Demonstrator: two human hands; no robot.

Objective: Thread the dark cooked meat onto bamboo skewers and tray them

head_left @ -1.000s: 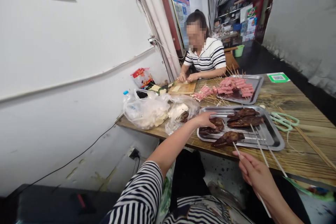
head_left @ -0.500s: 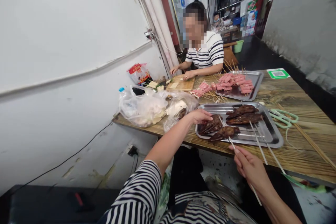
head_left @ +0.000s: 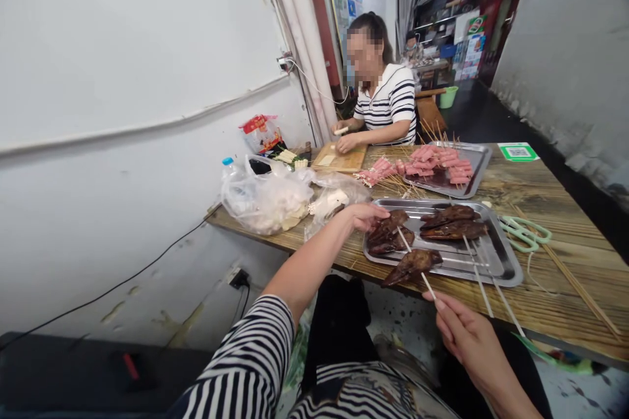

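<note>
My right hand [head_left: 459, 324] is closed round a thin white skewer [head_left: 428, 286]. On that skewer is a dark brown, pointed piece that looks like a braised duck head [head_left: 413, 266], held above the near rim of a metal tray [head_left: 511, 273]. At the tray's left end, my left hand [head_left: 366, 215] has its fingers closed on another dark duck head [head_left: 386, 229], partly covering it. A white skewer [head_left: 403, 239] crosses the pieces there. Two more skewered duck heads [head_left: 455, 229] lie side by side in the tray's right part, their sticks jutting over the table edge.
Behind sits a second tray [head_left: 479, 160] of pink skewered sausages [head_left: 459, 170]. Green-handled scissors [head_left: 528, 232] and bamboo skewers [head_left: 582, 291] lie to the right; plastic bags [head_left: 268, 200] to the left. Across the wooden table, a co-worker [head_left: 386, 105] handles pale food over a cutting board [head_left: 351, 160].
My right hand has drawn the skewered duck head slightly toward me, over the tray's near rim. The piece under my left hand has shifted, showing another below. The co-worker's hand has risen with a pale piece.
</note>
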